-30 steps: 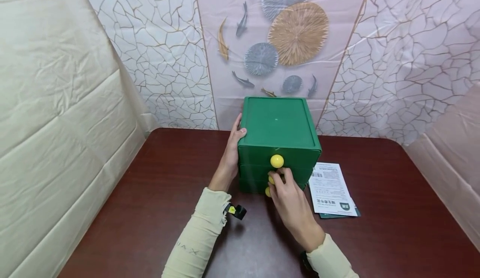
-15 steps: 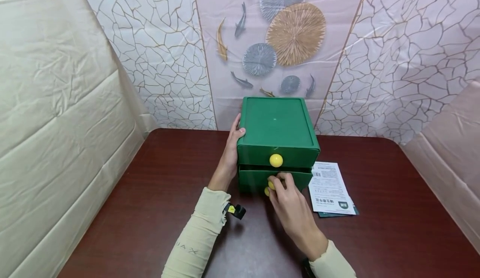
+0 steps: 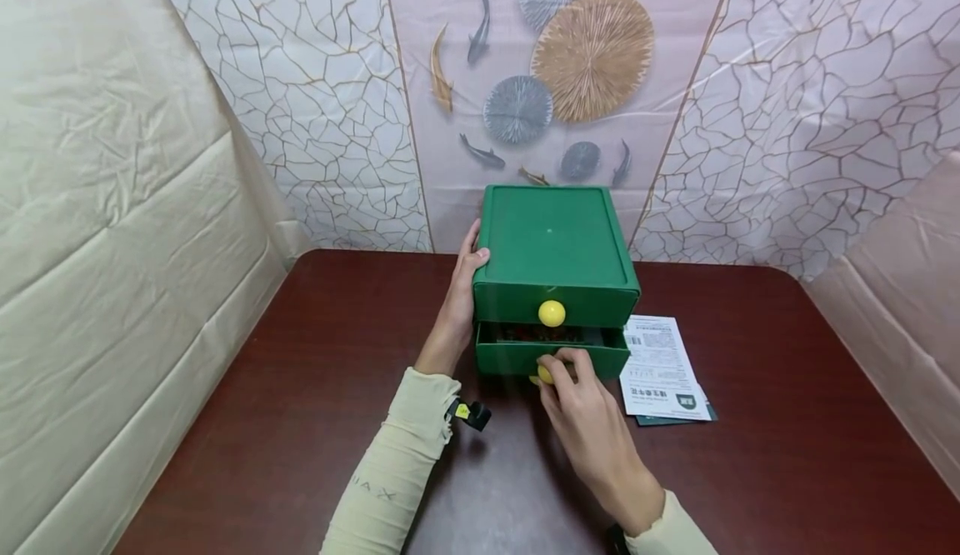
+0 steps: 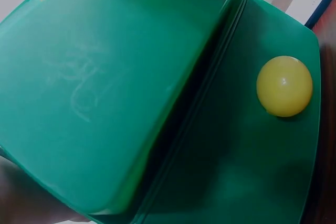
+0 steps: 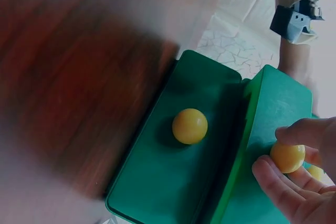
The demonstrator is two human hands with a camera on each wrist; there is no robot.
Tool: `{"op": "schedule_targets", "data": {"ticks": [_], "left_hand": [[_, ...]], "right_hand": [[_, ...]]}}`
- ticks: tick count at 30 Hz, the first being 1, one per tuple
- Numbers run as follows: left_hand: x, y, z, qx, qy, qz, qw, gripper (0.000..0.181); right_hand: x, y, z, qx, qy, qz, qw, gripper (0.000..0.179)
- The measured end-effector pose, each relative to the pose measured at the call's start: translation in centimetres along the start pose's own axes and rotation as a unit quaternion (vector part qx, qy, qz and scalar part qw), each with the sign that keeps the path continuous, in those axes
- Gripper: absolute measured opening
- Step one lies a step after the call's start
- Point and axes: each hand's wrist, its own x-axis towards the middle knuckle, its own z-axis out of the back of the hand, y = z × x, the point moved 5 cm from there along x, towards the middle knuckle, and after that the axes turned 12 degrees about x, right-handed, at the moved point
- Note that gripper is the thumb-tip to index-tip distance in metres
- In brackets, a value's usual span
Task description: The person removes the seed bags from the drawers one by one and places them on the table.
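Note:
A green drawer cabinet (image 3: 551, 238) stands on the table, its front carrying round yellow knobs. My right hand (image 3: 592, 430) pinches the yellow knob (image 5: 287, 157) of the middle drawer (image 3: 510, 361) between thumb and fingers. That drawer is partly pulled out, and something dark red and greyish shows inside, too shaded to identify. The top drawer, with its own knob (image 3: 552, 313), is closed. Below is the bottom drawer (image 5: 157, 182), also closed, its knob (image 4: 284, 86) plain in both wrist views. My left hand (image 3: 454, 309) rests along the cabinet's left side, thumb at the top edge.
White printed paper (image 3: 660, 367) lies right of the cabinet, over something dark green. The dark red-brown table (image 3: 337, 422) runs back to a patterned cloth backdrop (image 3: 345, 105). Pale cloth (image 3: 112, 205) hangs along the left side.
The middle drawer has come out toward me, pulled by its knob in my right hand; it was closed a second ago. My left hand keeps its place on the cabinet's side.

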Motion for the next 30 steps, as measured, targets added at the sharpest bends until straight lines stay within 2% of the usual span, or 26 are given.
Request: {"op": "schedule_targets", "data": {"ticks": [23,30], "left_hand": [[0.2,0.2,0.2,0.007,-0.011,-0.007,0.9999,0.081],[0.2,0.2,0.0,0.008,-0.01,0.001,0.9999,0.083]], "right_hand": [[-1.8,2.6,2.0,0.01,-0.003,-0.021,0.9997,0.033],[-2.2,3.2,2.7,0.009,0.003,-0.026,0.9996,0.034]]}}
